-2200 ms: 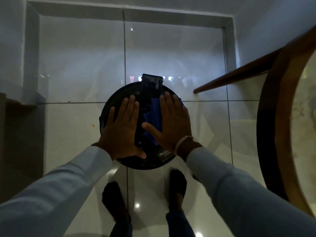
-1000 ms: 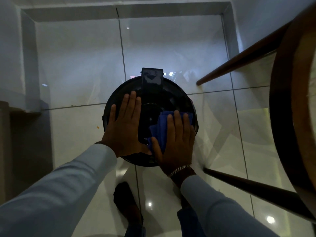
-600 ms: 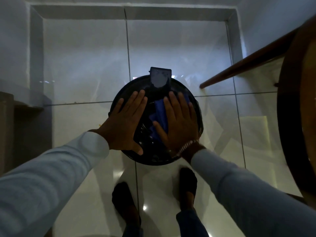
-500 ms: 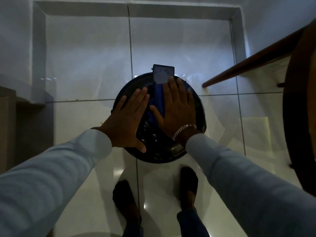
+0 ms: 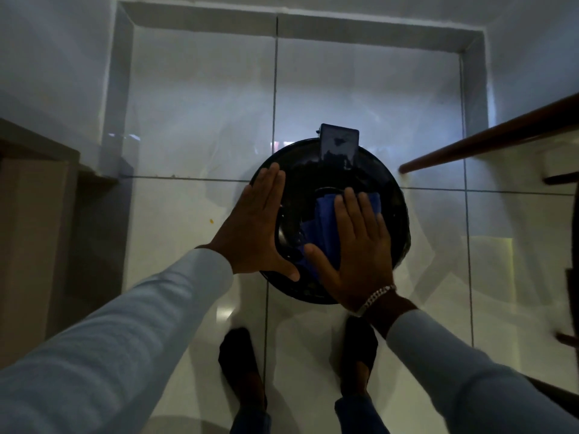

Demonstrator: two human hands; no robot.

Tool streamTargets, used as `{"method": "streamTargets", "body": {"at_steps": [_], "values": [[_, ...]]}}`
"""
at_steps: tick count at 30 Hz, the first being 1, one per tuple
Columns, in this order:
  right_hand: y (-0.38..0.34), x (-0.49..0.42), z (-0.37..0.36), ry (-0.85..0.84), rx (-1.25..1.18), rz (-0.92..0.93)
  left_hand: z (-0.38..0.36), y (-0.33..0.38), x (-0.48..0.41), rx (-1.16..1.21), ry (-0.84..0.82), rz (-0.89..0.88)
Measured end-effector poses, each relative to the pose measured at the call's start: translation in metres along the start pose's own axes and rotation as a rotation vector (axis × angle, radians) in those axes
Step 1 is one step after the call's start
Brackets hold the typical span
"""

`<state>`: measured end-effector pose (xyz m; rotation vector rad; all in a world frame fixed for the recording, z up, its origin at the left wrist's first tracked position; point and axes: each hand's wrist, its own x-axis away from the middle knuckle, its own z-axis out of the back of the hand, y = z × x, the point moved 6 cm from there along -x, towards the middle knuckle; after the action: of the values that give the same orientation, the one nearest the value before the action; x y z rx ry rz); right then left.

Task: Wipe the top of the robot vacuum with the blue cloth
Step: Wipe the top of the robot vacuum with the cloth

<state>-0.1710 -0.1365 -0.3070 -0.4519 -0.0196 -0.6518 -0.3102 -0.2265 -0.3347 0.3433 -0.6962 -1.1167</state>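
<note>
A round black robot vacuum sits on the glossy white floor tiles, with a dark upright block at its far edge. My left hand lies flat, fingers together, on the vacuum's left rim. My right hand presses flat on a folded blue cloth over the vacuum's middle and near-right part. Most of the cloth is hidden under the palm.
A wooden table leg slants in from the right, with more dark wood at the right edge. A brown cabinet stands at the left. A grey skirting frames the far floor. My feet stand just behind the vacuum.
My right hand has slid the blue cloth back from the vacuum's far edge toward its near-right side. The left hand stays on the left rim. The view has shifted.
</note>
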Motion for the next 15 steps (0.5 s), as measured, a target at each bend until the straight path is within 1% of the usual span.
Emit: {"method": "streamTargets", "body": {"at_steps": [3,4,5,7,10,12,13,15], "values": [[0.012,-0.005,0.030,0.056,-0.442,-0.018,0.000,0.006,0.000,0.013,0.013,-0.021],[0.021,-0.009,0.041,0.093,-0.515,-0.026,-0.001,0.009,0.002,0.019,0.012,-0.015],[0.028,-0.014,0.051,0.116,-0.510,-0.022,-0.001,0.012,0.004,0.031,0.011,0.002],[0.039,-0.030,0.064,0.093,-0.383,0.006,0.000,0.026,0.007,0.102,0.042,0.034],[0.032,-0.062,0.063,-0.010,-0.134,0.149,0.005,0.073,0.009,0.280,0.213,-0.017],[0.023,-0.085,0.056,-0.087,-0.023,0.255,-0.003,0.105,0.006,0.338,0.328,-0.024],[0.019,-0.097,0.052,-0.126,0.008,0.287,-0.012,0.116,0.002,0.332,0.359,0.009],[0.016,-0.116,0.040,-0.222,0.046,0.299,-0.034,0.124,-0.008,0.259,0.372,0.145]]}}
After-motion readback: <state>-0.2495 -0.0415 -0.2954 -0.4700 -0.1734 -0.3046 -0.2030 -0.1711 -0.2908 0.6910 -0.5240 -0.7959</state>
